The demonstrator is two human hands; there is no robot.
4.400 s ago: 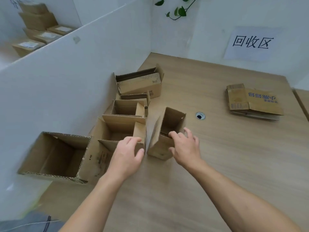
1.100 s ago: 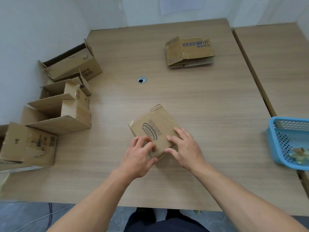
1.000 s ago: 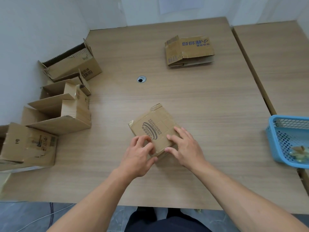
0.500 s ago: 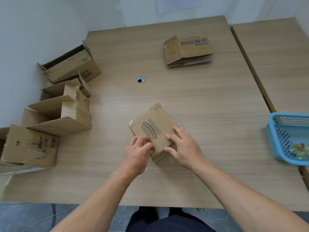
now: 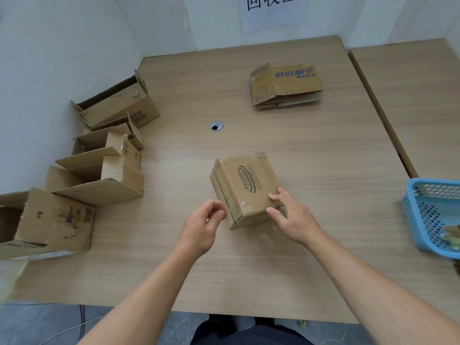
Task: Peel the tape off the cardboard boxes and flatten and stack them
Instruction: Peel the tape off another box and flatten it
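Observation:
A small brown cardboard box [image 5: 245, 188] with an oval printed logo stands on the wooden table [image 5: 311, 155], its taped seam turned toward my left. My right hand [image 5: 290, 215] grips the box's near right corner. My left hand [image 5: 205, 224] is at the box's near left edge, thumb and fingers pinched together at the clear tape there. A stack of flattened boxes [image 5: 286, 85] with blue lettering lies at the far right of the table.
Several open cardboard boxes [image 5: 99, 170] line the white wall on the left. A blue plastic basket [image 5: 428, 215] with scraps sits at the right edge. A cable hole [image 5: 216, 126] is in the table's middle. A paper sign [image 5: 271, 11] hangs on the back wall.
The box has been turned up from lying flat, so its taped side faces left. My left hand has moved off the top to the left edge and pinched shut.

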